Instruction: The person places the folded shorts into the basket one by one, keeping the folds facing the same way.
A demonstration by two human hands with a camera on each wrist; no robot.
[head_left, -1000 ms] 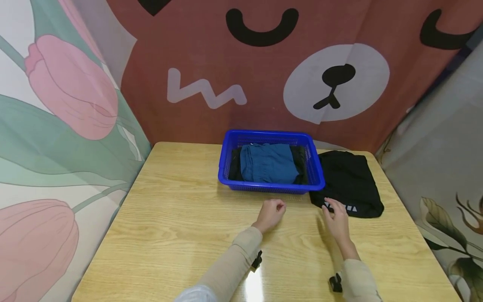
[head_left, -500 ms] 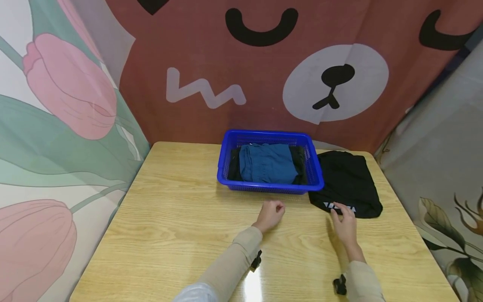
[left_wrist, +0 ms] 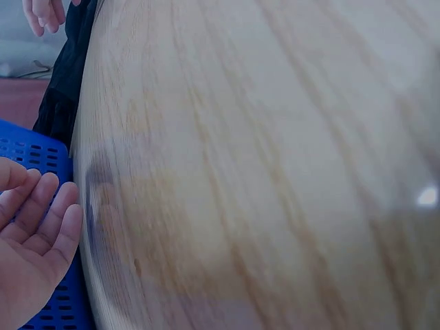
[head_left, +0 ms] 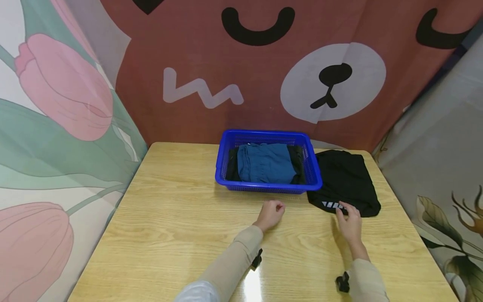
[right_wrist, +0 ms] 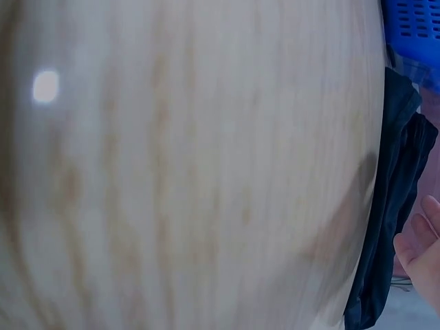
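Note:
My left hand [head_left: 270, 215] is over the table just in front of the blue basket [head_left: 268, 187]. Its fingers are loosely bent with nothing in them, as the left wrist view of the hand [left_wrist: 34, 240] shows. Folded blue cloth [head_left: 266, 163] lies in the basket on top of dark folded cloth [head_left: 232, 165]. My right hand [head_left: 350, 223] hovers at the near edge of a folded black garment [head_left: 343, 180], its relaxed fingertips overlapping the white print [head_left: 330, 205]. Nothing shows in that hand. The garment lies flat right beside the basket.
Both sit toward the back of a light wooden table [head_left: 170, 218]. Behind it hangs a brown curtain [head_left: 260, 92] with a bear print. Flowered curtains flank the table, one on the left [head_left: 64, 92] and one on the right [head_left: 445, 147].
My right hand has moved to the right along the near edge of the black garment, uncovering the left part of its white print. The left hand and the basket have stayed in place.

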